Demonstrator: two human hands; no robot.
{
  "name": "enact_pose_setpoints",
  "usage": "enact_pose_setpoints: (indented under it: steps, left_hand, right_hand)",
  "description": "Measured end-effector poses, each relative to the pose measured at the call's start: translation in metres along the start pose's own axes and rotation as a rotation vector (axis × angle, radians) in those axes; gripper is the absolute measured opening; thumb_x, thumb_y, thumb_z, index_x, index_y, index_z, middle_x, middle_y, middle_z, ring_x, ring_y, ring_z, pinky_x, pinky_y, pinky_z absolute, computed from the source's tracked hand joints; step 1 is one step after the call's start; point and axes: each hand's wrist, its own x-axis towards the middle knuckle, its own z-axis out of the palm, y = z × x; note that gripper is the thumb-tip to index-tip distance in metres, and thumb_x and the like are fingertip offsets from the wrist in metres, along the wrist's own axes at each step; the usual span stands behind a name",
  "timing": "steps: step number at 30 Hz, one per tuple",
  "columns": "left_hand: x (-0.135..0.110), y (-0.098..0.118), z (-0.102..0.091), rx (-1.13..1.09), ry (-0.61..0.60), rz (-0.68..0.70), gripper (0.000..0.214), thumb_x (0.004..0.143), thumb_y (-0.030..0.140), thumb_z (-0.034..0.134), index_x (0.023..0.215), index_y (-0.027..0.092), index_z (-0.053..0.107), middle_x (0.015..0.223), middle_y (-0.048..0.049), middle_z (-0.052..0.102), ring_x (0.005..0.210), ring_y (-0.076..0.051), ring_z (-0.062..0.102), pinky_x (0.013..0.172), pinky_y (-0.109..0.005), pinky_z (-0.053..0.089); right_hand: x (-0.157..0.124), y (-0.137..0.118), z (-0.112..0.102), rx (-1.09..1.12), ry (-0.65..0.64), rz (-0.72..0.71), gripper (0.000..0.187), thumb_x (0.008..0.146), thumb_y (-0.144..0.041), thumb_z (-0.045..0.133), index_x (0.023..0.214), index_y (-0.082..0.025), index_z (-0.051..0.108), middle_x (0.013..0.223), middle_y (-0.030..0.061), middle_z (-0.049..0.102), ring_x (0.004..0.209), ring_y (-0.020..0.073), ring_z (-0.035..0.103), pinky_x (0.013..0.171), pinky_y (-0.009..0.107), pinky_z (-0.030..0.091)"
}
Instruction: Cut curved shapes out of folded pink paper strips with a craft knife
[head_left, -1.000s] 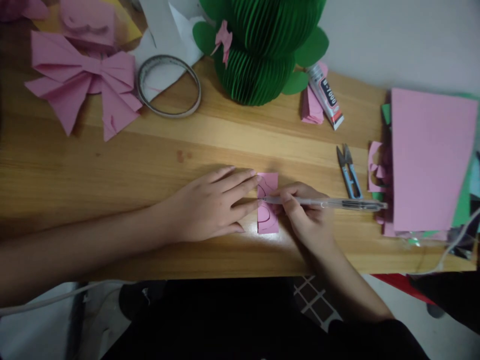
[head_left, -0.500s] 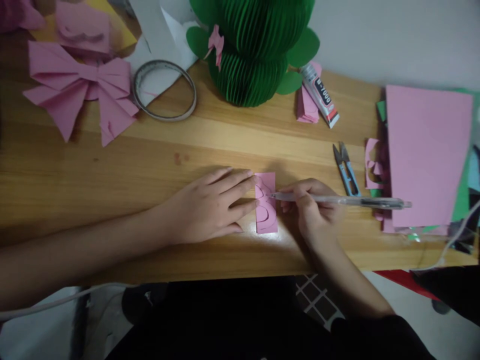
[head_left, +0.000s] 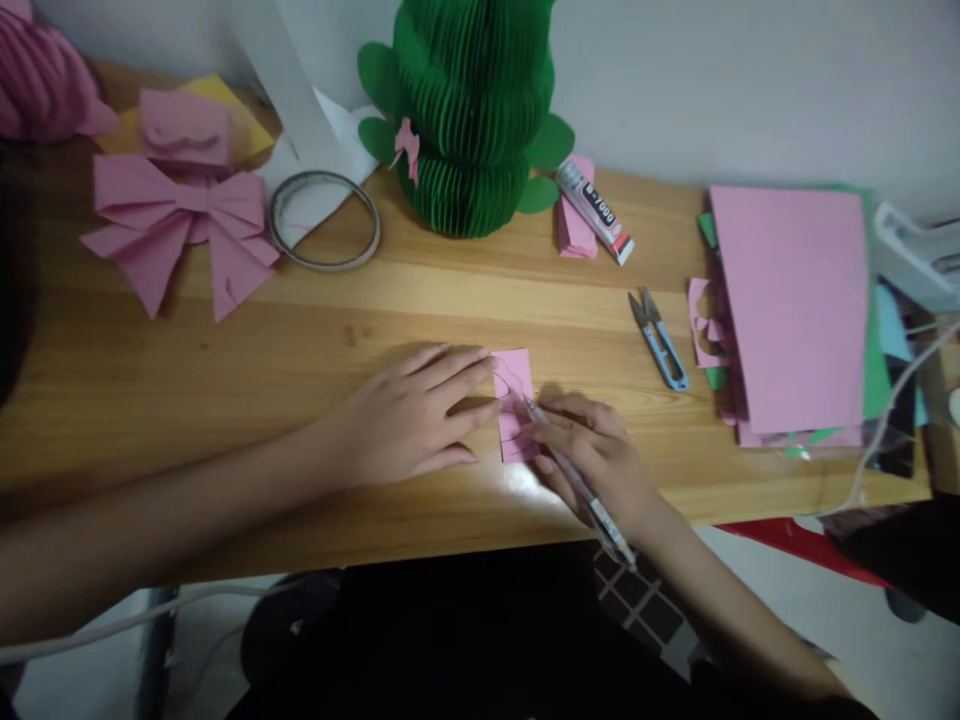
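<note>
A small pink paper rectangle (head_left: 514,367) with curved pen lines lies on the wooden table. My left hand (head_left: 424,415) rests flat to its left, fingers spread, with the fingertips on the paper's left edge. In my right hand (head_left: 592,450) is a clear pen (head_left: 577,485), its tip at the upper middle of the paper and its rear end slanting down to the right. The right fingers cover part of the paper's lower right side. Thread snips (head_left: 660,340) with blue handles lie beyond the right hand.
A pink paper bow (head_left: 184,215) and a tape roll (head_left: 281,240) are at the left. A green honeycomb paper piece (head_left: 472,130) stands at the back, beside a glue tube (head_left: 596,215) on folded pink paper. Pink sheets (head_left: 795,310) are stacked at the right, near a white cable (head_left: 877,430).
The pen has swung from pointing right to slanting down toward me, and my right hand has turned with it. The view has shifted, so the back items appear lower and the right-side ones further left.
</note>
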Motion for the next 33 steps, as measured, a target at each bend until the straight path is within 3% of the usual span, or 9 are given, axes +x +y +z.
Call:
enact_pose_setpoints:
  steps: [7,11,15,21,26,33]
  left_hand:
    - [-0.004,-0.005,0.007,-0.035,0.087,-0.011,0.046,0.092,0.048,0.060,0.130,0.023,0.062,0.145,-0.0183,0.050,0.134,-0.037,0.047,0.107,-0.051,0.040]
    - [-0.003,-0.001,0.003,0.083,0.121,0.059,0.040,0.092,0.047,0.060,0.117,0.016,0.067,0.133,-0.0194,0.059,0.126,-0.035,0.053,0.104,-0.050,0.044]
    - [-0.003,0.008,-0.002,0.131,0.160,0.167,0.036,0.099,0.042,0.049,0.107,0.013,0.070,0.122,-0.0162,0.068,0.118,-0.029,0.060,0.106,-0.045,0.044]
    - [-0.008,0.014,-0.001,0.083,0.050,0.175,0.053,0.096,0.055,0.048,0.123,0.012,0.064,0.132,-0.0196,0.063,0.128,-0.031,0.055,0.111,-0.047,0.039]
    - [-0.011,0.015,-0.005,0.027,-0.037,0.144,0.055,0.098,0.057,0.043,0.136,0.019,0.055,0.142,-0.0173,0.056,0.136,-0.030,0.048,0.115,-0.049,0.035]
    - [-0.010,0.015,-0.004,0.001,-0.048,0.148,0.053,0.099,0.056,0.040,0.137,0.023,0.055,0.144,-0.0150,0.055,0.136,-0.031,0.049,0.113,-0.049,0.038]
  right_hand:
    - [0.003,-0.001,0.006,-0.148,0.008,-0.119,0.018,0.093,-0.017,0.055,0.106,-0.019,0.067,0.097,0.0049,0.077,0.100,0.0198,0.060,0.085,0.034,0.044]
    - [0.006,0.000,0.009,-0.149,0.014,-0.124,0.021,0.090,-0.014,0.053,0.104,-0.018,0.067,0.094,0.0048,0.076,0.093,0.0196,0.058,0.079,0.034,0.040]
    - [0.006,0.000,0.011,-0.152,0.022,-0.161,0.021,0.089,-0.015,0.051,0.101,-0.019,0.067,0.092,0.0053,0.075,0.087,0.0198,0.057,0.077,0.034,0.039]
    - [0.005,0.000,0.013,-0.164,0.046,-0.165,0.022,0.089,-0.016,0.049,0.102,-0.018,0.067,0.094,0.0051,0.075,0.087,0.0195,0.058,0.078,0.035,0.040]
    - [0.005,0.001,0.013,-0.183,0.056,-0.165,0.021,0.089,-0.017,0.049,0.100,-0.020,0.067,0.094,0.0039,0.076,0.087,0.0188,0.059,0.077,0.033,0.040]
    - [0.002,0.001,0.014,-0.171,0.027,-0.131,0.023,0.090,-0.017,0.048,0.103,-0.021,0.067,0.098,0.0045,0.075,0.091,0.0195,0.059,0.078,0.035,0.039]
